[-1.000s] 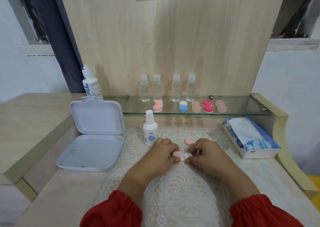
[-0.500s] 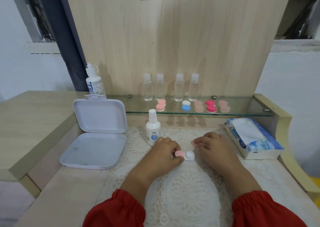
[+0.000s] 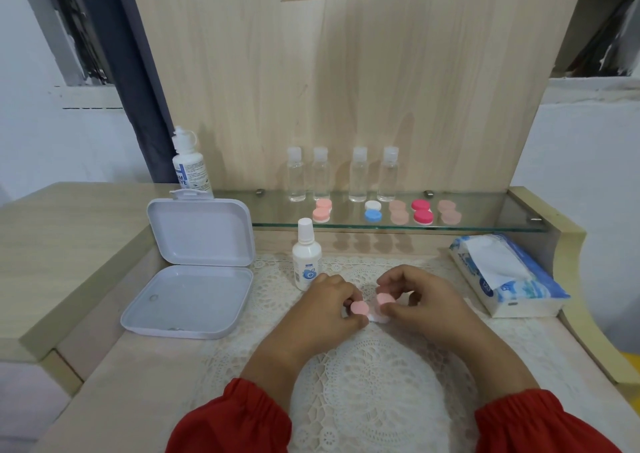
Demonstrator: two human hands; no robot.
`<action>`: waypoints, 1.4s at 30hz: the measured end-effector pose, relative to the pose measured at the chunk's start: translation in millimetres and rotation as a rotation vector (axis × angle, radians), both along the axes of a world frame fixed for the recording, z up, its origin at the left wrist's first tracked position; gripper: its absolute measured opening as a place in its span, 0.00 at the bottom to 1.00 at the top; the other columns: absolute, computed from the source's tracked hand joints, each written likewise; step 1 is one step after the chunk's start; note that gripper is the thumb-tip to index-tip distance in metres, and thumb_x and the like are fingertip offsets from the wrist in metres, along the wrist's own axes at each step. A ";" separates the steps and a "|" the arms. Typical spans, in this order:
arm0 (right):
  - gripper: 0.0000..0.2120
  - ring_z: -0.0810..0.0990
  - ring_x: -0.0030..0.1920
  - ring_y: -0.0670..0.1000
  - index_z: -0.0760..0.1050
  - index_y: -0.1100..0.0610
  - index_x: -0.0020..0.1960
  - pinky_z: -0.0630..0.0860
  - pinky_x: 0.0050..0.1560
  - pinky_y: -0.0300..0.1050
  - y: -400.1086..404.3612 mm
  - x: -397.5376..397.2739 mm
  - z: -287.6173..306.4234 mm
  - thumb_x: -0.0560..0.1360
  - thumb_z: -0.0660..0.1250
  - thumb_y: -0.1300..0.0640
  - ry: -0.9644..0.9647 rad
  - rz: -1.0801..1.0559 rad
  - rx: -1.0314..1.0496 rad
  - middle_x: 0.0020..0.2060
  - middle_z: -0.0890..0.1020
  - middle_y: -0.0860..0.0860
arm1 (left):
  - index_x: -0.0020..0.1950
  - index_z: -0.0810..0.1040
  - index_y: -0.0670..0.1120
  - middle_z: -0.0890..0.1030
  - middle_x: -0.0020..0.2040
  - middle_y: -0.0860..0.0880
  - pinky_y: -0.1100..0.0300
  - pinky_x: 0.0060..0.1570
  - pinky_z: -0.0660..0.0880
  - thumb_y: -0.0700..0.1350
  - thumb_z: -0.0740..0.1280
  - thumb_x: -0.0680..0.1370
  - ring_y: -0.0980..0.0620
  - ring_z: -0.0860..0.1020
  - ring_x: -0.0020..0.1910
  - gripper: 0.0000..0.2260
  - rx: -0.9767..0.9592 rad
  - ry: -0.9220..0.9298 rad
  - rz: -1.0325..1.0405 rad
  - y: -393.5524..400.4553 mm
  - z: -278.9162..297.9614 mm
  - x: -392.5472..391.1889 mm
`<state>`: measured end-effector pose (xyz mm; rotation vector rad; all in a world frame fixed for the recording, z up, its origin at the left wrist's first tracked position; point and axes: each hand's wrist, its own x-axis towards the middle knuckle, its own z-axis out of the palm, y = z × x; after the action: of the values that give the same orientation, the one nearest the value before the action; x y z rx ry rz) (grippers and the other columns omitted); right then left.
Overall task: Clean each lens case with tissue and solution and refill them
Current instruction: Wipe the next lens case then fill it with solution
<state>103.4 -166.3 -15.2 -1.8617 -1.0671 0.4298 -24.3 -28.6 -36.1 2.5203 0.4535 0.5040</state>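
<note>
Lens case (image 3: 372, 310) low over lace mat on bench, between both hands. Left hand (image 3: 332, 309) pinches case body by capped side, steadying it; right hand (image 3: 420, 300) pinches loose pink cap (image 3: 385, 298), likely screwing it onto open well.

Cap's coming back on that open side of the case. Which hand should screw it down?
Right, probably. The right hand already pinches the loose pink cap just above the case, while the left hand grips the other, capped side, steadying it.
</note>
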 end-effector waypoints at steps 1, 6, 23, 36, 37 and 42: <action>0.14 0.76 0.33 0.36 0.78 0.46 0.47 0.70 0.36 0.29 0.6 -1.5 -0.5 0.68 0.75 0.62 -0.013 0.031 -0.016 0.41 0.83 0.44 | 0.53 0.78 0.51 0.74 0.48 0.55 0.63 0.55 0.68 0.50 0.69 0.74 0.57 0.68 0.54 0.09 0.000 -0.003 0.002 -0.2 -0.1 0.2; 0.13 0.70 0.26 0.40 0.75 0.44 0.48 0.72 0.32 0.33 1.4 0.9 -5.2 0.70 0.74 0.58 -0.045 0.077 -0.063 0.43 0.83 0.43 | 0.53 0.78 0.50 0.74 0.48 0.55 0.63 0.55 0.69 0.50 0.69 0.75 0.57 0.68 0.53 0.09 0.004 -0.008 0.015 -1.3 0.2 1.6; 0.25 0.75 0.47 0.35 0.69 0.38 0.58 0.70 0.42 0.28 2.7 2.5 -5.6 0.68 0.76 0.51 -0.124 0.094 -0.155 0.48 0.80 0.40 | 0.52 0.79 0.49 0.74 0.46 0.54 0.63 0.53 0.69 0.50 0.70 0.74 0.56 0.68 0.52 0.09 0.022 -0.006 0.020 -1.3 0.5 2.8; 0.23 0.76 0.41 0.37 0.71 0.41 0.58 0.71 0.41 0.29 6.7 0.8 -8.0 0.68 0.76 0.54 -0.165 0.082 -0.147 0.45 0.80 0.43 | 0.53 0.80 0.48 0.75 0.47 0.52 0.60 0.54 0.70 0.50 0.70 0.74 0.55 0.69 0.52 0.10 0.034 0.006 0.017 -1.0 1.2 2.9; 0.25 0.76 0.43 0.38 0.71 0.42 0.59 0.71 0.42 0.30 7.3 0.2 -8.2 0.67 0.77 0.54 -0.171 0.065 -0.144 0.44 0.79 0.43 | 0.53 0.80 0.48 0.75 0.47 0.52 0.60 0.54 0.70 0.50 0.70 0.74 0.55 0.69 0.52 0.10 0.036 0.006 0.017 -0.9 1.2 2.9; 0.26 0.75 0.38 0.35 0.66 0.43 0.62 0.70 0.41 0.30 6.5 -1.2 -6.9 0.71 0.74 0.56 -0.170 0.081 -0.138 0.43 0.82 0.41 | 0.53 0.80 0.48 0.75 0.46 0.52 0.60 0.55 0.69 0.51 0.70 0.75 0.55 0.68 0.52 0.10 0.025 0.006 0.013 -1.9 1.2 2.5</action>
<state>102.2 -159.9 -22.2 -2.0101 -1.2570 0.4066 -21.8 -30.5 -34.9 2.5450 0.4687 0.5105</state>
